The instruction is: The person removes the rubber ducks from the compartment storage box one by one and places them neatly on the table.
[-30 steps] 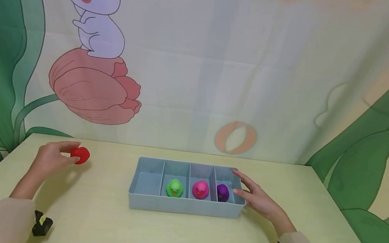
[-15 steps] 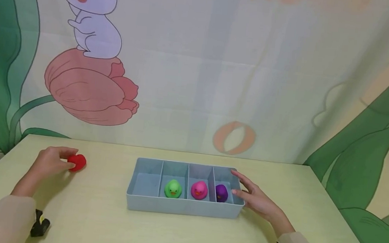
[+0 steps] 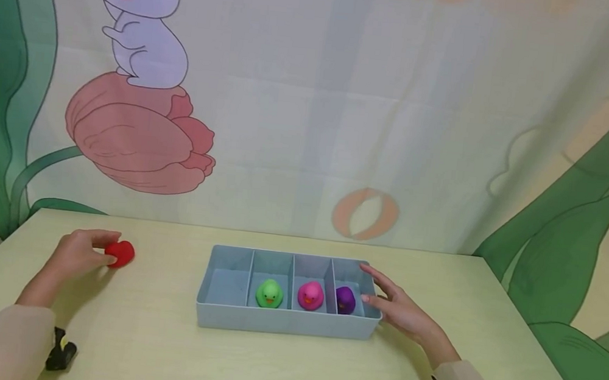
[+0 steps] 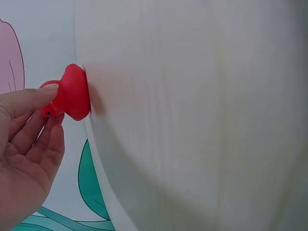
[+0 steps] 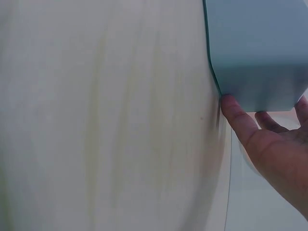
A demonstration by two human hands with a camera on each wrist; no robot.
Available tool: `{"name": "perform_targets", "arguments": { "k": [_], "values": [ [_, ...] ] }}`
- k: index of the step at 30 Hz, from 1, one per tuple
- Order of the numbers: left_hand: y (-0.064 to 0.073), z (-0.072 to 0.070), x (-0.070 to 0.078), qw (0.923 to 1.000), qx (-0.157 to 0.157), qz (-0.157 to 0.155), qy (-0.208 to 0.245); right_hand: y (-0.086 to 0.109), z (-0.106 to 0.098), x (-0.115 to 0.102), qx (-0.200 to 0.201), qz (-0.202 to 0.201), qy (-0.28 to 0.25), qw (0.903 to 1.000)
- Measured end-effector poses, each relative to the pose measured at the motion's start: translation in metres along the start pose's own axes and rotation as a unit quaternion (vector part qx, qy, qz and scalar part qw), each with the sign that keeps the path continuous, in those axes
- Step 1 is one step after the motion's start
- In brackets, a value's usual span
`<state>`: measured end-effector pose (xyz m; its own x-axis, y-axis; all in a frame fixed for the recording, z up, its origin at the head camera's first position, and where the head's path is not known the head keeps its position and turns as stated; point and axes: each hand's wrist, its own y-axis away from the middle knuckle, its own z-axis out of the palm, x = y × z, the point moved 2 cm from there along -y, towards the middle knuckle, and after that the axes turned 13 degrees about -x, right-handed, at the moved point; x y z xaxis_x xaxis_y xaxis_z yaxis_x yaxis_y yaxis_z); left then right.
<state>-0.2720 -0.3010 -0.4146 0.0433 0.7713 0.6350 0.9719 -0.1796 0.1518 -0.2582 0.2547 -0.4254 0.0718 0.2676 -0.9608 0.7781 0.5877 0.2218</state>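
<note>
From where I stand, the left hand (image 3: 78, 251) has a red toy duck (image 3: 123, 254) near the far left corner of the bench (image 3: 147, 340). The duck is bright, plain red, with a rounded head, one small dark eye showing and a wide body that flares toward its underside. It is upright, that underside turned to the bench top, though I can't be sure the two touch. The grip there is nearly closed, the thumb on one side of the head and the fingers on the other. Around the middle of the bench, toward the far edge, sits a blue-grey divided box (image 3: 286, 323); a green duck (image 3: 269, 294), a pink duck (image 3: 311, 295) and a purple duck (image 3: 346, 300) fill its three right-hand compartments, one each. The right hand (image 3: 408, 313) rests at the box's right end, its grip spread wide, thumb at the near corner and a finger at the far one. Compared with a second ago, the red duck and left hand sit lower in the head view, away from the bench's far edge; the right hand and the three boxed ducks keep their places.
</note>
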Motion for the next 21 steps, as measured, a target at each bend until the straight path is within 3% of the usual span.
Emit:
{"name": "perform_targets", "arguments": {
  "k": [7, 11, 14, 18, 21],
  "values": [
    [0.003, -0.003, 0.005, 0.9999, 0.008, 0.004, 0.005, -0.001, 0.000, 0.001, 0.001, -0.004, 0.002, 1.0000],
    [0.003, -0.004, 0.006, 0.9995, 0.028, 0.015, 0.003, 0.000, 0.000, 0.001, -0.002, -0.004, 0.004, 1.0000],
    [-0.006, -0.001, -0.009, 0.9984, 0.054, 0.016, 0.002, -0.001, 0.000, 0.001, -0.004, -0.006, 0.006, 1.0000],
    [-0.029, 0.009, -0.043, 0.9938, 0.105, 0.036, -0.009, -0.001, 0.000, 0.001, -0.003, -0.006, 0.006, 1.0000],
    [-0.034, 0.016, -0.047, 0.9899, 0.128, 0.061, -0.003, -0.001, 0.000, 0.001, -0.002, -0.006, 0.003, 1.0000]
  ]
}}
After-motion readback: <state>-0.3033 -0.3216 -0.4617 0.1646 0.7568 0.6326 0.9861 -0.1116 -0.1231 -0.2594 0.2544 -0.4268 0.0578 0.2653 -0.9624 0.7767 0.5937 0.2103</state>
